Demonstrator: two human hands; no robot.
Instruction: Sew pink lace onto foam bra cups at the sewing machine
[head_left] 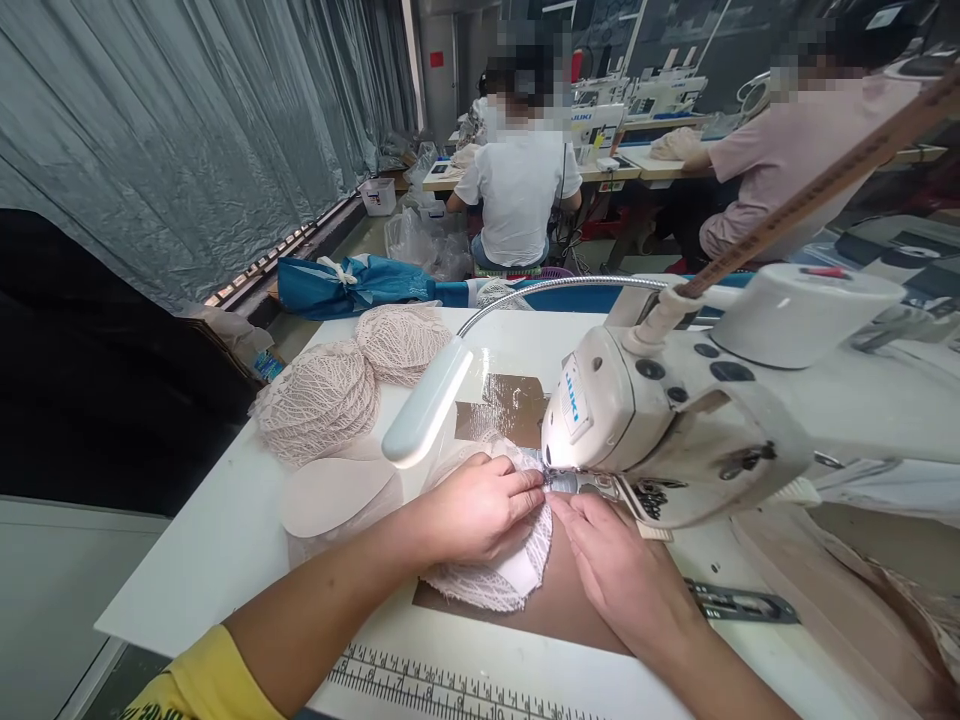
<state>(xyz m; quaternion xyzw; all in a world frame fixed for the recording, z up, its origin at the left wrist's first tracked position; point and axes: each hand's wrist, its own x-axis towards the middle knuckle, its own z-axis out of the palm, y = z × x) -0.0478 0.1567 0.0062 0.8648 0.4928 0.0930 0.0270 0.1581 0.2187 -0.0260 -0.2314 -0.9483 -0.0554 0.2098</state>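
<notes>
A pale pink lace cup piece (517,585) lies under the head of the white sewing machine (600,400). My left hand (480,505) presses on it, fingers together and curled, with the fingertips close to the needle area. On the other side, my right hand (615,550) pinches the edge of the same piece between thumb and forefinger, just in front of the presser foot. The two hands' fingertips nearly meet there. The needle itself is mostly hidden by the machine head and my fingers.
Two stacks of lace pieces, a near stack (322,400) and a far stack (401,342), rest at the table's left. Smooth beige cup pieces (337,497) lie nearer. A lamp (427,405) overhangs the work. A printed ruler (450,690) runs along the front. Co-workers sit beyond.
</notes>
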